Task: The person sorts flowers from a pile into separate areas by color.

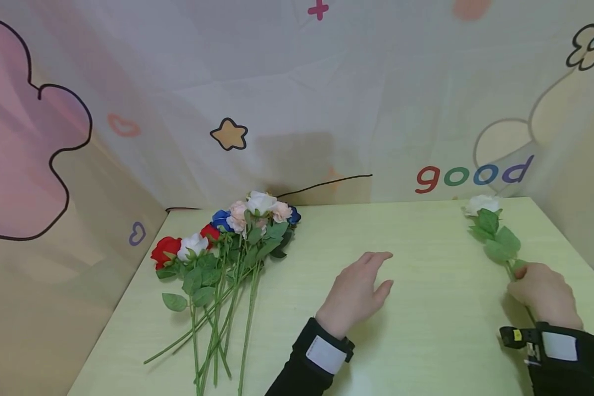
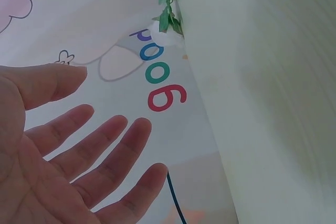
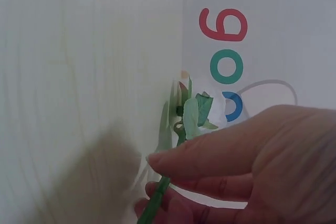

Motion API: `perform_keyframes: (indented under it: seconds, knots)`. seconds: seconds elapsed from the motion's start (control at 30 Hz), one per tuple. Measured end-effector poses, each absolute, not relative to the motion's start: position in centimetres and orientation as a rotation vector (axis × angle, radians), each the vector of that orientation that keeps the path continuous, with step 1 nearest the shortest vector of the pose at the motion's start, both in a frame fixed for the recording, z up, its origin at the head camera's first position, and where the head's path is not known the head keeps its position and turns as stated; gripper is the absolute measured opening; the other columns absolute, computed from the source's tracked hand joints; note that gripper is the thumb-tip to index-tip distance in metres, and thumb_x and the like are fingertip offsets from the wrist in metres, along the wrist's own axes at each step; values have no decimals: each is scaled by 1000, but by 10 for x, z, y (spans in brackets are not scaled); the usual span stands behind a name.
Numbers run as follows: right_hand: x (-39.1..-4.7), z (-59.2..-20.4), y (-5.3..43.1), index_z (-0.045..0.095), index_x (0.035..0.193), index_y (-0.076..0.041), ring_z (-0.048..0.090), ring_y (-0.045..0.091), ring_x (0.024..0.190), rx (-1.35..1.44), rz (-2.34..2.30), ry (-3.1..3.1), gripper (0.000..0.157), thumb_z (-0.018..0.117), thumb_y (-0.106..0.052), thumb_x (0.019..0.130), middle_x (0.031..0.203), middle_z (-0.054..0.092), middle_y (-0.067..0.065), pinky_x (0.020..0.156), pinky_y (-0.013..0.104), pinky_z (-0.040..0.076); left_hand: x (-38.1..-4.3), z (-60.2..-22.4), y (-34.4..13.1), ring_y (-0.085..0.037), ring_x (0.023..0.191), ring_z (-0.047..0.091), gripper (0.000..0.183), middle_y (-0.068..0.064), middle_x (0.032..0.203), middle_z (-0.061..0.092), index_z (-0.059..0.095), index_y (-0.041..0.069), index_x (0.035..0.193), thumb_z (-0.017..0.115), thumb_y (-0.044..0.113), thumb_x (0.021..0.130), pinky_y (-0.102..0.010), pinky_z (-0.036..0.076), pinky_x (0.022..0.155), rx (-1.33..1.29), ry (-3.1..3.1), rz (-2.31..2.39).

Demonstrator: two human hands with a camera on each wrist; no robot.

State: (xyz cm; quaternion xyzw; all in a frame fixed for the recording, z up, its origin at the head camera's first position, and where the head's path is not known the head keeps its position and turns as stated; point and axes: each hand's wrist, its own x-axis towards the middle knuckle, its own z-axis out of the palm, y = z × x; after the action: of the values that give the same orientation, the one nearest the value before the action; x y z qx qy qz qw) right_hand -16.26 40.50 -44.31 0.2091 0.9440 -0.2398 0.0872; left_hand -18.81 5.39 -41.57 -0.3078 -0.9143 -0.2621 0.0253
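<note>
one white rose [image 1: 505, 241] is at the right of the pale surface [image 1: 425, 330], its bloom [image 1: 482, 204] toward the back edge and its stem [image 1: 510, 270] pinched by the right hand [image 1: 546, 292]. the left hand [image 1: 356, 292] is over the middle, fingers [image 2: 115, 163] spread wide. at the left, red, white, blue and pink roses [image 1: 235, 247] lie heaped, their green stems [image 1: 249, 324] crossing.
</note>
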Motion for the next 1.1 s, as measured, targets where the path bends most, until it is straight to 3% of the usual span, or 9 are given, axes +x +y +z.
perform_keyframes:
  seconds: [0.3,0.5,0.77,1.0,1.1]
  knots:
    - [-166,-435,398,50,118,19,58,51,87,643,-687,2946,48,62,-15,87,113,56,43,63,47,44,-190,-415,47,-15,113,68,42,-2,139,62,56,18,141,63,27,100,-25,55,92,-937,-2829,-810]
    - [-170,-428,367,56,115,14,60,37,72,407,-822,3161,40,61,-18,92,96,64,35,52,30,40,-192,-418,39,-16,116,67,39,-1,139,62,59,17,138,63,27,100,-27,55,95,-913,-2855,-780]
    - [-180,-422,310,63,113,5,63,27,77,56,-1088,3316,28,65,-15,94,92,69,23,56,20,44,-194,-417,20,-19,115,68,34,-3,135,65,63,14,132,63,24,99,-30,56,92,-878,-2850,-772]
    - [-185,-418,271,66,112,0,59,6,76,-95,-1263,3271,22,65,-13,95,91,70,15,65,12,47,-194,-415,2,-21,116,68,33,-5,132,67,65,13,130,63,25,99,-33,56,93,-848,-2868,-723]
    - [-186,-418,254,66,112,0,59,5,77,-137,-1324,3227,20,64,-12,95,92,70,14,68,10,47,-194,-416,-5,-21,114,68,33,-5,131,67,65,13,130,63,26,100,-34,56,92,-830,-2884,-717]
